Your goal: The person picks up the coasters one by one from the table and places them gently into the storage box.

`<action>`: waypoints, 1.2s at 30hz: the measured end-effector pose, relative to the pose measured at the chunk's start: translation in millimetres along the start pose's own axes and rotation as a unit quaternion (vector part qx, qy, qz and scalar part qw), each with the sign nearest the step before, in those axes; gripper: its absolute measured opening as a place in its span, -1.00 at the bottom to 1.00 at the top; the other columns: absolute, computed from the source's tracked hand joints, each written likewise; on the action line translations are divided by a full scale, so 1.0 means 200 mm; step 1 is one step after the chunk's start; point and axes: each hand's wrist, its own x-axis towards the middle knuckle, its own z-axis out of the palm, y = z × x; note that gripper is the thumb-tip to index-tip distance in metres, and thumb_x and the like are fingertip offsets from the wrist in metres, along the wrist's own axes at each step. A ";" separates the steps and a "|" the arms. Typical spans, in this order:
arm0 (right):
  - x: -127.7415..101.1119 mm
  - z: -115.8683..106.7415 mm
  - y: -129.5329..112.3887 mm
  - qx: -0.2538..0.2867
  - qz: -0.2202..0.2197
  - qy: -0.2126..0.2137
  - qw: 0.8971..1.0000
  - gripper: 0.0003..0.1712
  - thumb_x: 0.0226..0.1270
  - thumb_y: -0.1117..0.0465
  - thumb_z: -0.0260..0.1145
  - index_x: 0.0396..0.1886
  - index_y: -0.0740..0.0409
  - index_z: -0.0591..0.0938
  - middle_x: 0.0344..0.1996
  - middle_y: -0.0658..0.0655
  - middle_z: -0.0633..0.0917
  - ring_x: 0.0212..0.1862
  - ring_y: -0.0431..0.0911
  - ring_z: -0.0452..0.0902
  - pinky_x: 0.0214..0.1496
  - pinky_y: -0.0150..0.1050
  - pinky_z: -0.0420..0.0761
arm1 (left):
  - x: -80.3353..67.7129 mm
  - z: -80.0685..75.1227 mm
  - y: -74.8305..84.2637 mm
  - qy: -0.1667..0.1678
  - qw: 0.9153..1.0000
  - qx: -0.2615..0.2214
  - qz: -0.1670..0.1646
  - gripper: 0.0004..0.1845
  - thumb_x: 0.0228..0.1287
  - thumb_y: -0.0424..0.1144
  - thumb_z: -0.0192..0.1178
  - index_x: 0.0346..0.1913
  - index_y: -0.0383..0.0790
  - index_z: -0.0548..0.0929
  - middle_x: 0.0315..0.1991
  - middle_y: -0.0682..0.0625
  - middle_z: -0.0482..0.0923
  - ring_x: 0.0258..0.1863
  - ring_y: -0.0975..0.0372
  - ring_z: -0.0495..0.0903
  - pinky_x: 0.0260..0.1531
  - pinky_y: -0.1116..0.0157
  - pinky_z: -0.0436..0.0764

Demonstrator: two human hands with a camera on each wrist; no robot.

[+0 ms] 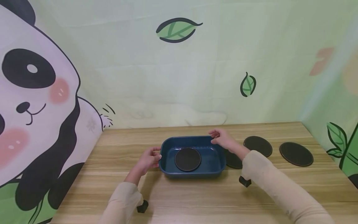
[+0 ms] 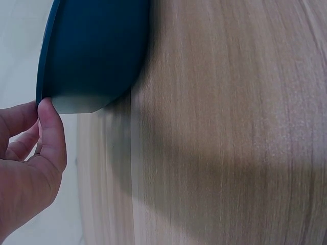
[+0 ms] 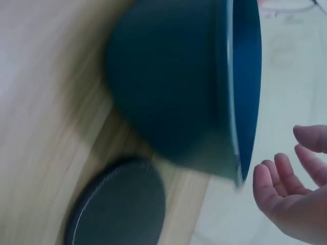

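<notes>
A dark blue rectangular baking dish [image 1: 193, 175] with rounded corners sits in mid-table. Inside it lies a round black coaster [image 1: 187, 159]. At the dish's left end, my left hand [image 1: 148, 160] pinches the rim between thumb and fingers; the left wrist view shows this grip on the dish wall [image 2: 97, 46] up close. My right hand [image 1: 222, 139] hovers by the back right corner, its fingers loosely bent and apart from the rim in the right wrist view. Beside the dish's right end lies a second coaster [image 3: 120, 204] with a stitched edge, partly hidden in the head view by the dish and right arm.
Two more black coasters [image 1: 258, 146] [image 1: 296, 154] lie flat toward the right of the wooden table [image 1: 195, 202]. A cloth backdrop [image 1: 134, 62] printed with a panda and leaves hangs behind the back edge. Small black devices [image 1: 142, 206] are worn at both wrists.
</notes>
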 end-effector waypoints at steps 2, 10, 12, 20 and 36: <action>0.00 -0.05 0.03 -0.002 -0.001 0.000 1.000 -0.56 0.13 0.45 0.11 0.06 0.43 0.35 0.00 0.44 0.41 0.04 0.18 0.34 0.01 -0.09 0.46 | 0.00 0.00 0.00 0.000 1.000 0.002 -0.001 -0.61 0.20 -0.45 0.01 0.12 -0.33 0.34 -0.35 -0.06 0.34 -0.48 0.24 0.48 -0.50 0.36 0.52; -0.02 -0.20 0.19 -0.019 0.029 -0.031 0.999 -0.49 0.18 0.39 0.07 0.15 0.42 0.26 0.08 0.47 0.33 0.13 0.24 0.24 0.11 0.04 0.35 | -0.01 0.01 0.00 0.005 1.000 0.005 -0.005 -0.61 0.20 -0.44 0.02 0.12 -0.33 0.34 -0.33 -0.07 0.34 -0.45 0.23 0.49 -0.47 0.33 0.53; -0.02 -0.23 0.23 -0.026 0.035 -0.044 0.998 -0.46 0.18 0.38 0.07 0.18 0.42 0.23 0.11 0.48 0.31 0.16 0.26 0.21 0.14 0.07 0.31 | -0.01 0.01 0.00 0.005 1.000 0.006 -0.002 -0.61 0.20 -0.45 0.01 0.12 -0.33 0.34 -0.34 -0.06 0.34 -0.46 0.23 0.49 -0.48 0.33 0.53; -0.05 -0.30 0.34 -0.037 0.059 -0.067 0.995 -0.34 0.16 0.34 0.13 0.25 0.40 0.16 0.16 0.47 0.27 0.21 0.27 0.16 0.19 0.11 0.22 | -0.01 0.01 0.00 0.007 1.000 0.011 -0.013 -0.60 0.19 -0.44 0.02 0.13 -0.30 0.35 -0.32 -0.09 0.35 -0.44 0.19 0.50 -0.45 0.33 0.55; -0.08 -0.35 0.40 -0.040 0.087 -0.082 0.992 -0.32 0.15 0.28 0.15 0.24 0.42 0.15 0.15 0.49 0.28 0.06 0.22 0.34 -0.07 -0.04 0.43 | -0.01 0.01 0.02 0.009 1.000 0.016 -0.013 -0.60 0.19 -0.45 0.01 0.12 -0.31 0.34 -0.33 -0.09 0.36 -0.44 0.21 0.48 -0.43 0.31 0.54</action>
